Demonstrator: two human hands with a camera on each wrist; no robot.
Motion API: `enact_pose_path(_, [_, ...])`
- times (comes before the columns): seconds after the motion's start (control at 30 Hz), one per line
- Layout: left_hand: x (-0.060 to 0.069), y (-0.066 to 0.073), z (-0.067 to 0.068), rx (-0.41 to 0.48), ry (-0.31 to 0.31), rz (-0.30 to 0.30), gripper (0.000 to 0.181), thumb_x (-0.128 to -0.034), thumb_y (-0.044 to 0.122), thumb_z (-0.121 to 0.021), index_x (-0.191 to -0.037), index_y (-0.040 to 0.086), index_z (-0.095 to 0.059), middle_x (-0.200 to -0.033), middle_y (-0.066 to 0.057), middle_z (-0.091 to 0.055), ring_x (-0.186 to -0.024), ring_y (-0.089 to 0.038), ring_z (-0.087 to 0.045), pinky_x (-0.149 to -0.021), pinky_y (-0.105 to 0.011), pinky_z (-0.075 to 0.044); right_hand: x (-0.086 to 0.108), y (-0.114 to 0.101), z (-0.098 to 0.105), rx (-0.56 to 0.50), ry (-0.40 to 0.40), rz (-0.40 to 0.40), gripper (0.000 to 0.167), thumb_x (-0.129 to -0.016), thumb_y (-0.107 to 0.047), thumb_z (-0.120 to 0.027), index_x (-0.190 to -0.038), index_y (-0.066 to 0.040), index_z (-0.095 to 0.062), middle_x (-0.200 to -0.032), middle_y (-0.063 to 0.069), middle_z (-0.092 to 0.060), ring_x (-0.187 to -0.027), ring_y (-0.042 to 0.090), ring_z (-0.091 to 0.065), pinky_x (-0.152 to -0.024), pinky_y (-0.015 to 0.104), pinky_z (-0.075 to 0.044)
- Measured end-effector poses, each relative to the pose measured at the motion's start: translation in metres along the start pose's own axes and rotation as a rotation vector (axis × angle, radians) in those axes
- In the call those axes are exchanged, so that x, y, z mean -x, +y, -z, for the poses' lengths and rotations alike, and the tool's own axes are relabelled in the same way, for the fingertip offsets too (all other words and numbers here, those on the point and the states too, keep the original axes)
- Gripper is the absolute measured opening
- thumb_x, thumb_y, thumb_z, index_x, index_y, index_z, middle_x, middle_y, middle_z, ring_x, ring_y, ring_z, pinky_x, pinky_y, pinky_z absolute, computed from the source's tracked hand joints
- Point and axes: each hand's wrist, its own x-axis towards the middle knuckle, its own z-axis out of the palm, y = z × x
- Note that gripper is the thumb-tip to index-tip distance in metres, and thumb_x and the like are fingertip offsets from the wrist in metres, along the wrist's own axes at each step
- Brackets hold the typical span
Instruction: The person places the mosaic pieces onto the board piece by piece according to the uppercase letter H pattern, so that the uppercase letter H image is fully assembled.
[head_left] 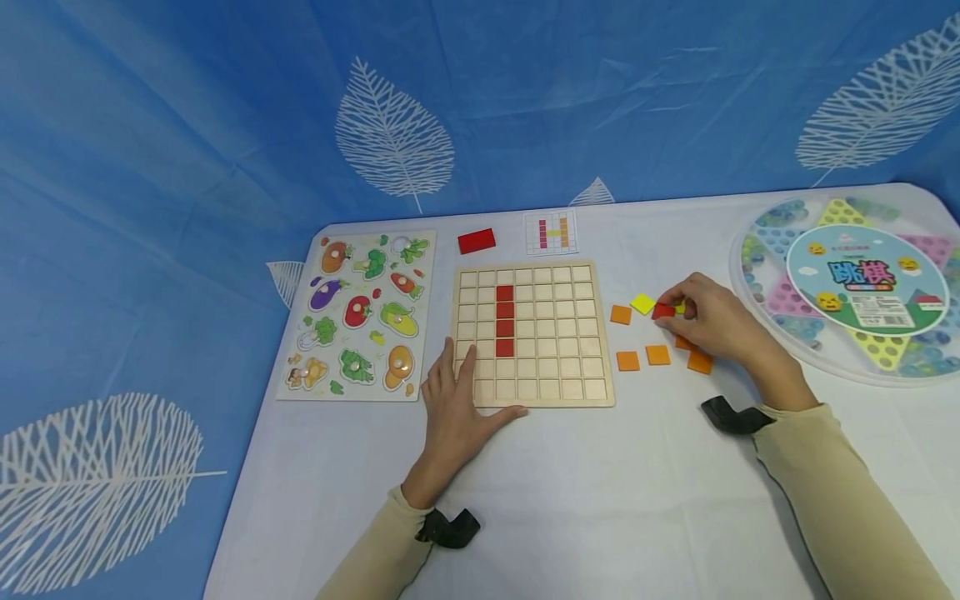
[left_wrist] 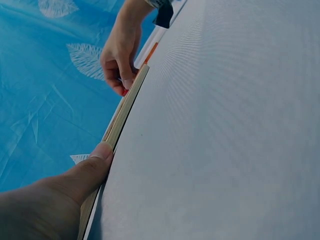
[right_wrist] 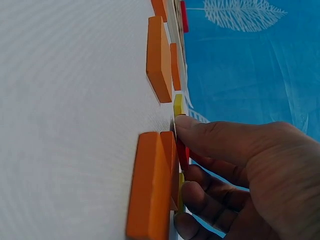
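Right of the board [head_left: 551,389], the right hand [head_left: 712,318] pinches a red tile [head_left: 663,312], contact partly hidden; a light edge hold seems best. The left hand [head_left: 453,412], fingers extended, should steady the board.

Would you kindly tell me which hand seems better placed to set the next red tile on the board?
The right hand, most likely: it pinches a red tile, while the left hand rests against the wooden board, holding no tile.

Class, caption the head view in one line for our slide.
Right hand pinching a red tile near orange tiles, left hand at a corner of the wooden grid board.
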Motion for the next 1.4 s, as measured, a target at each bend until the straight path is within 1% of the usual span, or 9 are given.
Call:
enact_pose_path(0.23, [0.001,0.0,-0.001,0.003,-0.004,-0.002,0.109,-0.0639,0.055,-0.086,-0.148,0.006,-0.039,-0.16,-0.021,-0.018,-0.141,-0.038,-0.022,-0.108,-0.058,-0.019,-0.001,-0.002,0.0,0.005,0.002,-0.009,0.033,-0.086,-0.016,-0.073,-0.111,0.003,-0.064,-0.092,0.012,-0.049,-0.073,0.024,-0.043,-0.056,0.028,-0.035])
enact_pose_path(0.3, [0.001,-0.001,-0.001,-0.002,0.002,-0.007,0.108,-0.064,0.056,-0.086,-0.148,0.006,-0.039,-0.159,-0.022,-0.019,-0.141,-0.038,-0.023,-0.108,-0.058,-0.02,0.0,-0.005,0.0,0.001,0.008,0.011,0.031,-0.086,-0.015,-0.073,-0.111,0.002,-0.064,-0.093,0.012,-0.051,-0.074,0.024,-0.044,-0.057,0.028,-0.036])
enact_pose_path(0.4, [0.002,-0.002,0.0,-0.011,0.007,-0.009,0.108,-0.0639,0.056,-0.086,-0.148,0.006,-0.04,-0.159,-0.022,-0.019,-0.14,-0.038,-0.023,-0.107,-0.058,-0.02,0.0,-0.015,-0.003,-0.004,0.028,0.091,0.028,-0.086,-0.014,-0.074,-0.108,0.0,-0.065,-0.094,0.012,-0.055,-0.075,0.023,-0.045,-0.06,0.029,-0.037])
enact_pose_path(0.5, [0.002,-0.003,0.0,-0.014,0.006,-0.004,0.108,-0.0636,0.056,-0.086,-0.148,0.006,-0.04,-0.159,-0.022,-0.019,-0.14,-0.038,-0.023,-0.107,-0.058,-0.02,0.0,-0.031,-0.011,-0.01,0.036,0.181,0.023,-0.086,-0.012,-0.074,-0.105,-0.002,-0.066,-0.093,0.009,-0.058,-0.075,0.021,-0.047,-0.063,0.03,-0.038])
enact_pose_path(0.73, [0.002,-0.003,0.0,-0.019,0.008,0.001,0.109,-0.0634,0.057,-0.085,-0.148,0.006,-0.04,-0.159,-0.022,-0.019,-0.14,-0.038,-0.024,-0.107,-0.058,-0.02,-0.006,-0.079,-0.041,-0.042,0.031,0.364,0.021,-0.082,-0.011,-0.078,-0.1,-0.006,-0.07,-0.093,0.004,-0.063,-0.076,0.018,-0.053,-0.067,0.031,-0.043])
enact_pose_path(0.83, [0.002,-0.003,-0.001,-0.036,0.005,-0.001,0.109,-0.064,0.058,-0.084,-0.148,0.007,-0.039,-0.159,-0.022,-0.019,-0.14,-0.038,-0.024,-0.107,-0.058,-0.022,-0.009,-0.101,-0.053,-0.055,0.007,0.408,0.021,-0.081,-0.013,-0.079,-0.099,-0.008,-0.071,-0.093,0.003,-0.064,-0.076,0.017,-0.054,-0.069,0.032,-0.044])
enact_pose_path(0.97, [0.001,-0.003,-0.001,-0.053,0.008,-0.013,0.108,-0.0643,0.059,-0.084,-0.148,0.006,-0.04,-0.159,-0.022,-0.02,-0.14,-0.039,-0.025,-0.107,-0.058,-0.022,-0.012,-0.126,-0.068,-0.06,-0.038,0.442,0.021,-0.081,-0.016,-0.079,-0.1,-0.01,-0.072,-0.092,0.0,-0.065,-0.075,0.015,-0.053,-0.071,0.032,-0.045])
enact_pose_path(1.1, [0.0,-0.002,-0.001,-0.051,0.016,-0.032,0.107,-0.0648,0.058,-0.084,-0.147,0.006,-0.04,-0.158,-0.023,-0.022,-0.139,-0.039,-0.026,-0.107,-0.059,-0.022,-0.015,-0.141,-0.082,-0.057,-0.077,0.469,0.024,-0.081,-0.02,-0.081,-0.1,-0.009,-0.073,-0.093,-0.001,-0.065,-0.075,0.014,-0.054,-0.074,0.031,-0.046])
enact_pose_path(1.4, [0.0,-0.001,0.0,-0.06,0.002,-0.022,0.107,-0.0652,0.06,-0.083,-0.148,0.006,-0.04,-0.158,-0.022,-0.021,-0.139,-0.038,-0.026,-0.107,-0.058,-0.022,-0.02,-0.151,-0.098,-0.061,-0.104,0.455,0.022,-0.082,-0.019,-0.079,-0.1,-0.011,-0.073,-0.095,-0.002,-0.065,-0.08,0.012,-0.054,-0.076,0.032,-0.048])
